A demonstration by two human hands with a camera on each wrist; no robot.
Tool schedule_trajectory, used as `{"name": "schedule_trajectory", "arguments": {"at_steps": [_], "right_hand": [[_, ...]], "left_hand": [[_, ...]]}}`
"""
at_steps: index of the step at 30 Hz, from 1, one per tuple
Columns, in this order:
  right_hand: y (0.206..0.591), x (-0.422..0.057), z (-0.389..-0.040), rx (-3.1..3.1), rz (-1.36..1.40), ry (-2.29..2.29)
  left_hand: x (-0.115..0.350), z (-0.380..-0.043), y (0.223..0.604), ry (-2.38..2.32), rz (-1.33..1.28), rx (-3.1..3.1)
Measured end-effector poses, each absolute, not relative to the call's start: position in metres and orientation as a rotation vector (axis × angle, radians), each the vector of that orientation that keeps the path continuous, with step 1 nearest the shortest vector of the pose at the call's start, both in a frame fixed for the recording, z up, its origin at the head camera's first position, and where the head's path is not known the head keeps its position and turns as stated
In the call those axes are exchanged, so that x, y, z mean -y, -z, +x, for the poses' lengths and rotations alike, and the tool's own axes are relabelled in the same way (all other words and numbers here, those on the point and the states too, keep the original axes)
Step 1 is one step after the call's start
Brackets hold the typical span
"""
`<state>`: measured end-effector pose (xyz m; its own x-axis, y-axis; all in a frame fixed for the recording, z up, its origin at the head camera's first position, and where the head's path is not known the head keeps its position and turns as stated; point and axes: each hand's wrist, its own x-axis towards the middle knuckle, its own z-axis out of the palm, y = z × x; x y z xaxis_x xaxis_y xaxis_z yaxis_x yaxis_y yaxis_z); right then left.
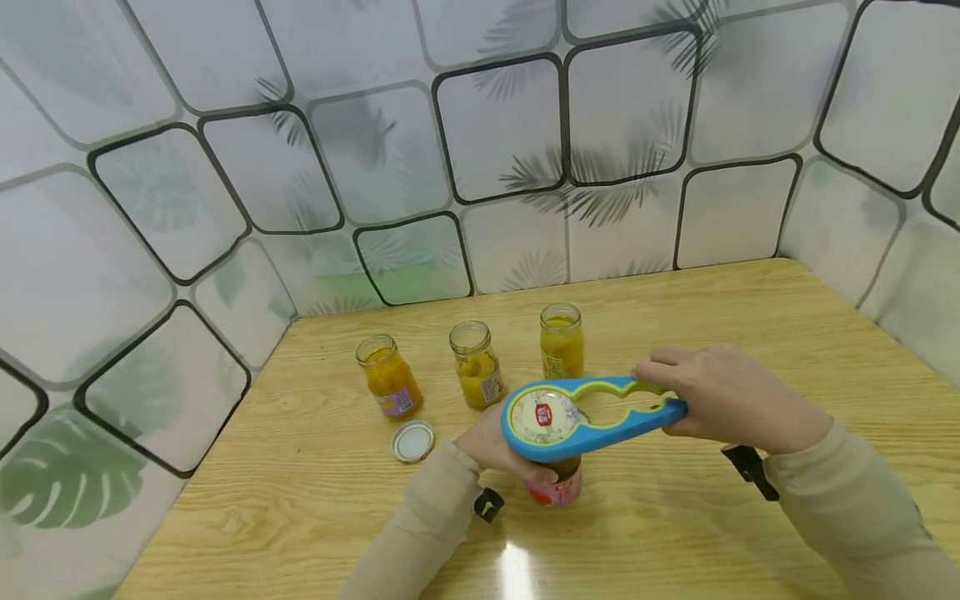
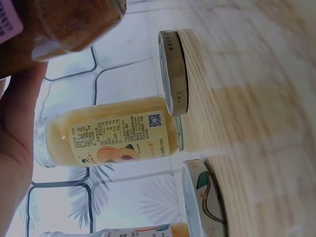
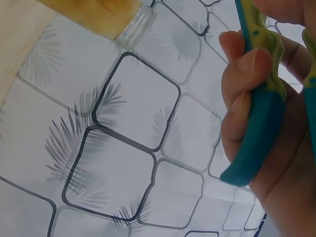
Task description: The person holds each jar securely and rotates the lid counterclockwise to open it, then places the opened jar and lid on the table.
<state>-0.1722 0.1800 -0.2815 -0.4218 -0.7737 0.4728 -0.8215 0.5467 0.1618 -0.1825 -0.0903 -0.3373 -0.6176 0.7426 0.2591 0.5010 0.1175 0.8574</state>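
Note:
My left hand point(image 1: 498, 446) grips a glass jar with a pinkish-red label point(image 1: 557, 492), held above or on the table in front of me. Around its printed lid point(image 1: 543, 415) sits the ring end of a blue and green jar opener point(image 1: 622, 431). My right hand point(image 1: 720, 396) holds the opener by its handles, out to the right of the jar. In the right wrist view, curled fingers wrap one blue handle point(image 3: 261, 133). Up close in the left wrist view, the brownish lower part of the gripped jar point(image 2: 74, 24) shows beside my palm point(image 2: 17, 143).
Three lidless jars of yellow-orange fruit stand behind my hands: a left one point(image 1: 393, 383), a middle one point(image 1: 480, 375) and a right one point(image 1: 562, 346). A loose lid point(image 1: 412, 442) lies near the left jar. Two lids, one upper point(image 2: 173, 69) and one lower point(image 2: 202, 202), appear in the left wrist view.

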Motion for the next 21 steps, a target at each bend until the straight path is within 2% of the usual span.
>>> {"name": "schedule_trajectory", "arguments": {"at_steps": [21], "right_hand": [[0.2821, -0.1818, -0.1744, 2.330, 1.336, -0.203]], "left_hand": [[0.0885, -0.1828, 0.3329, -1.489, 1.386, -1.866]]}}
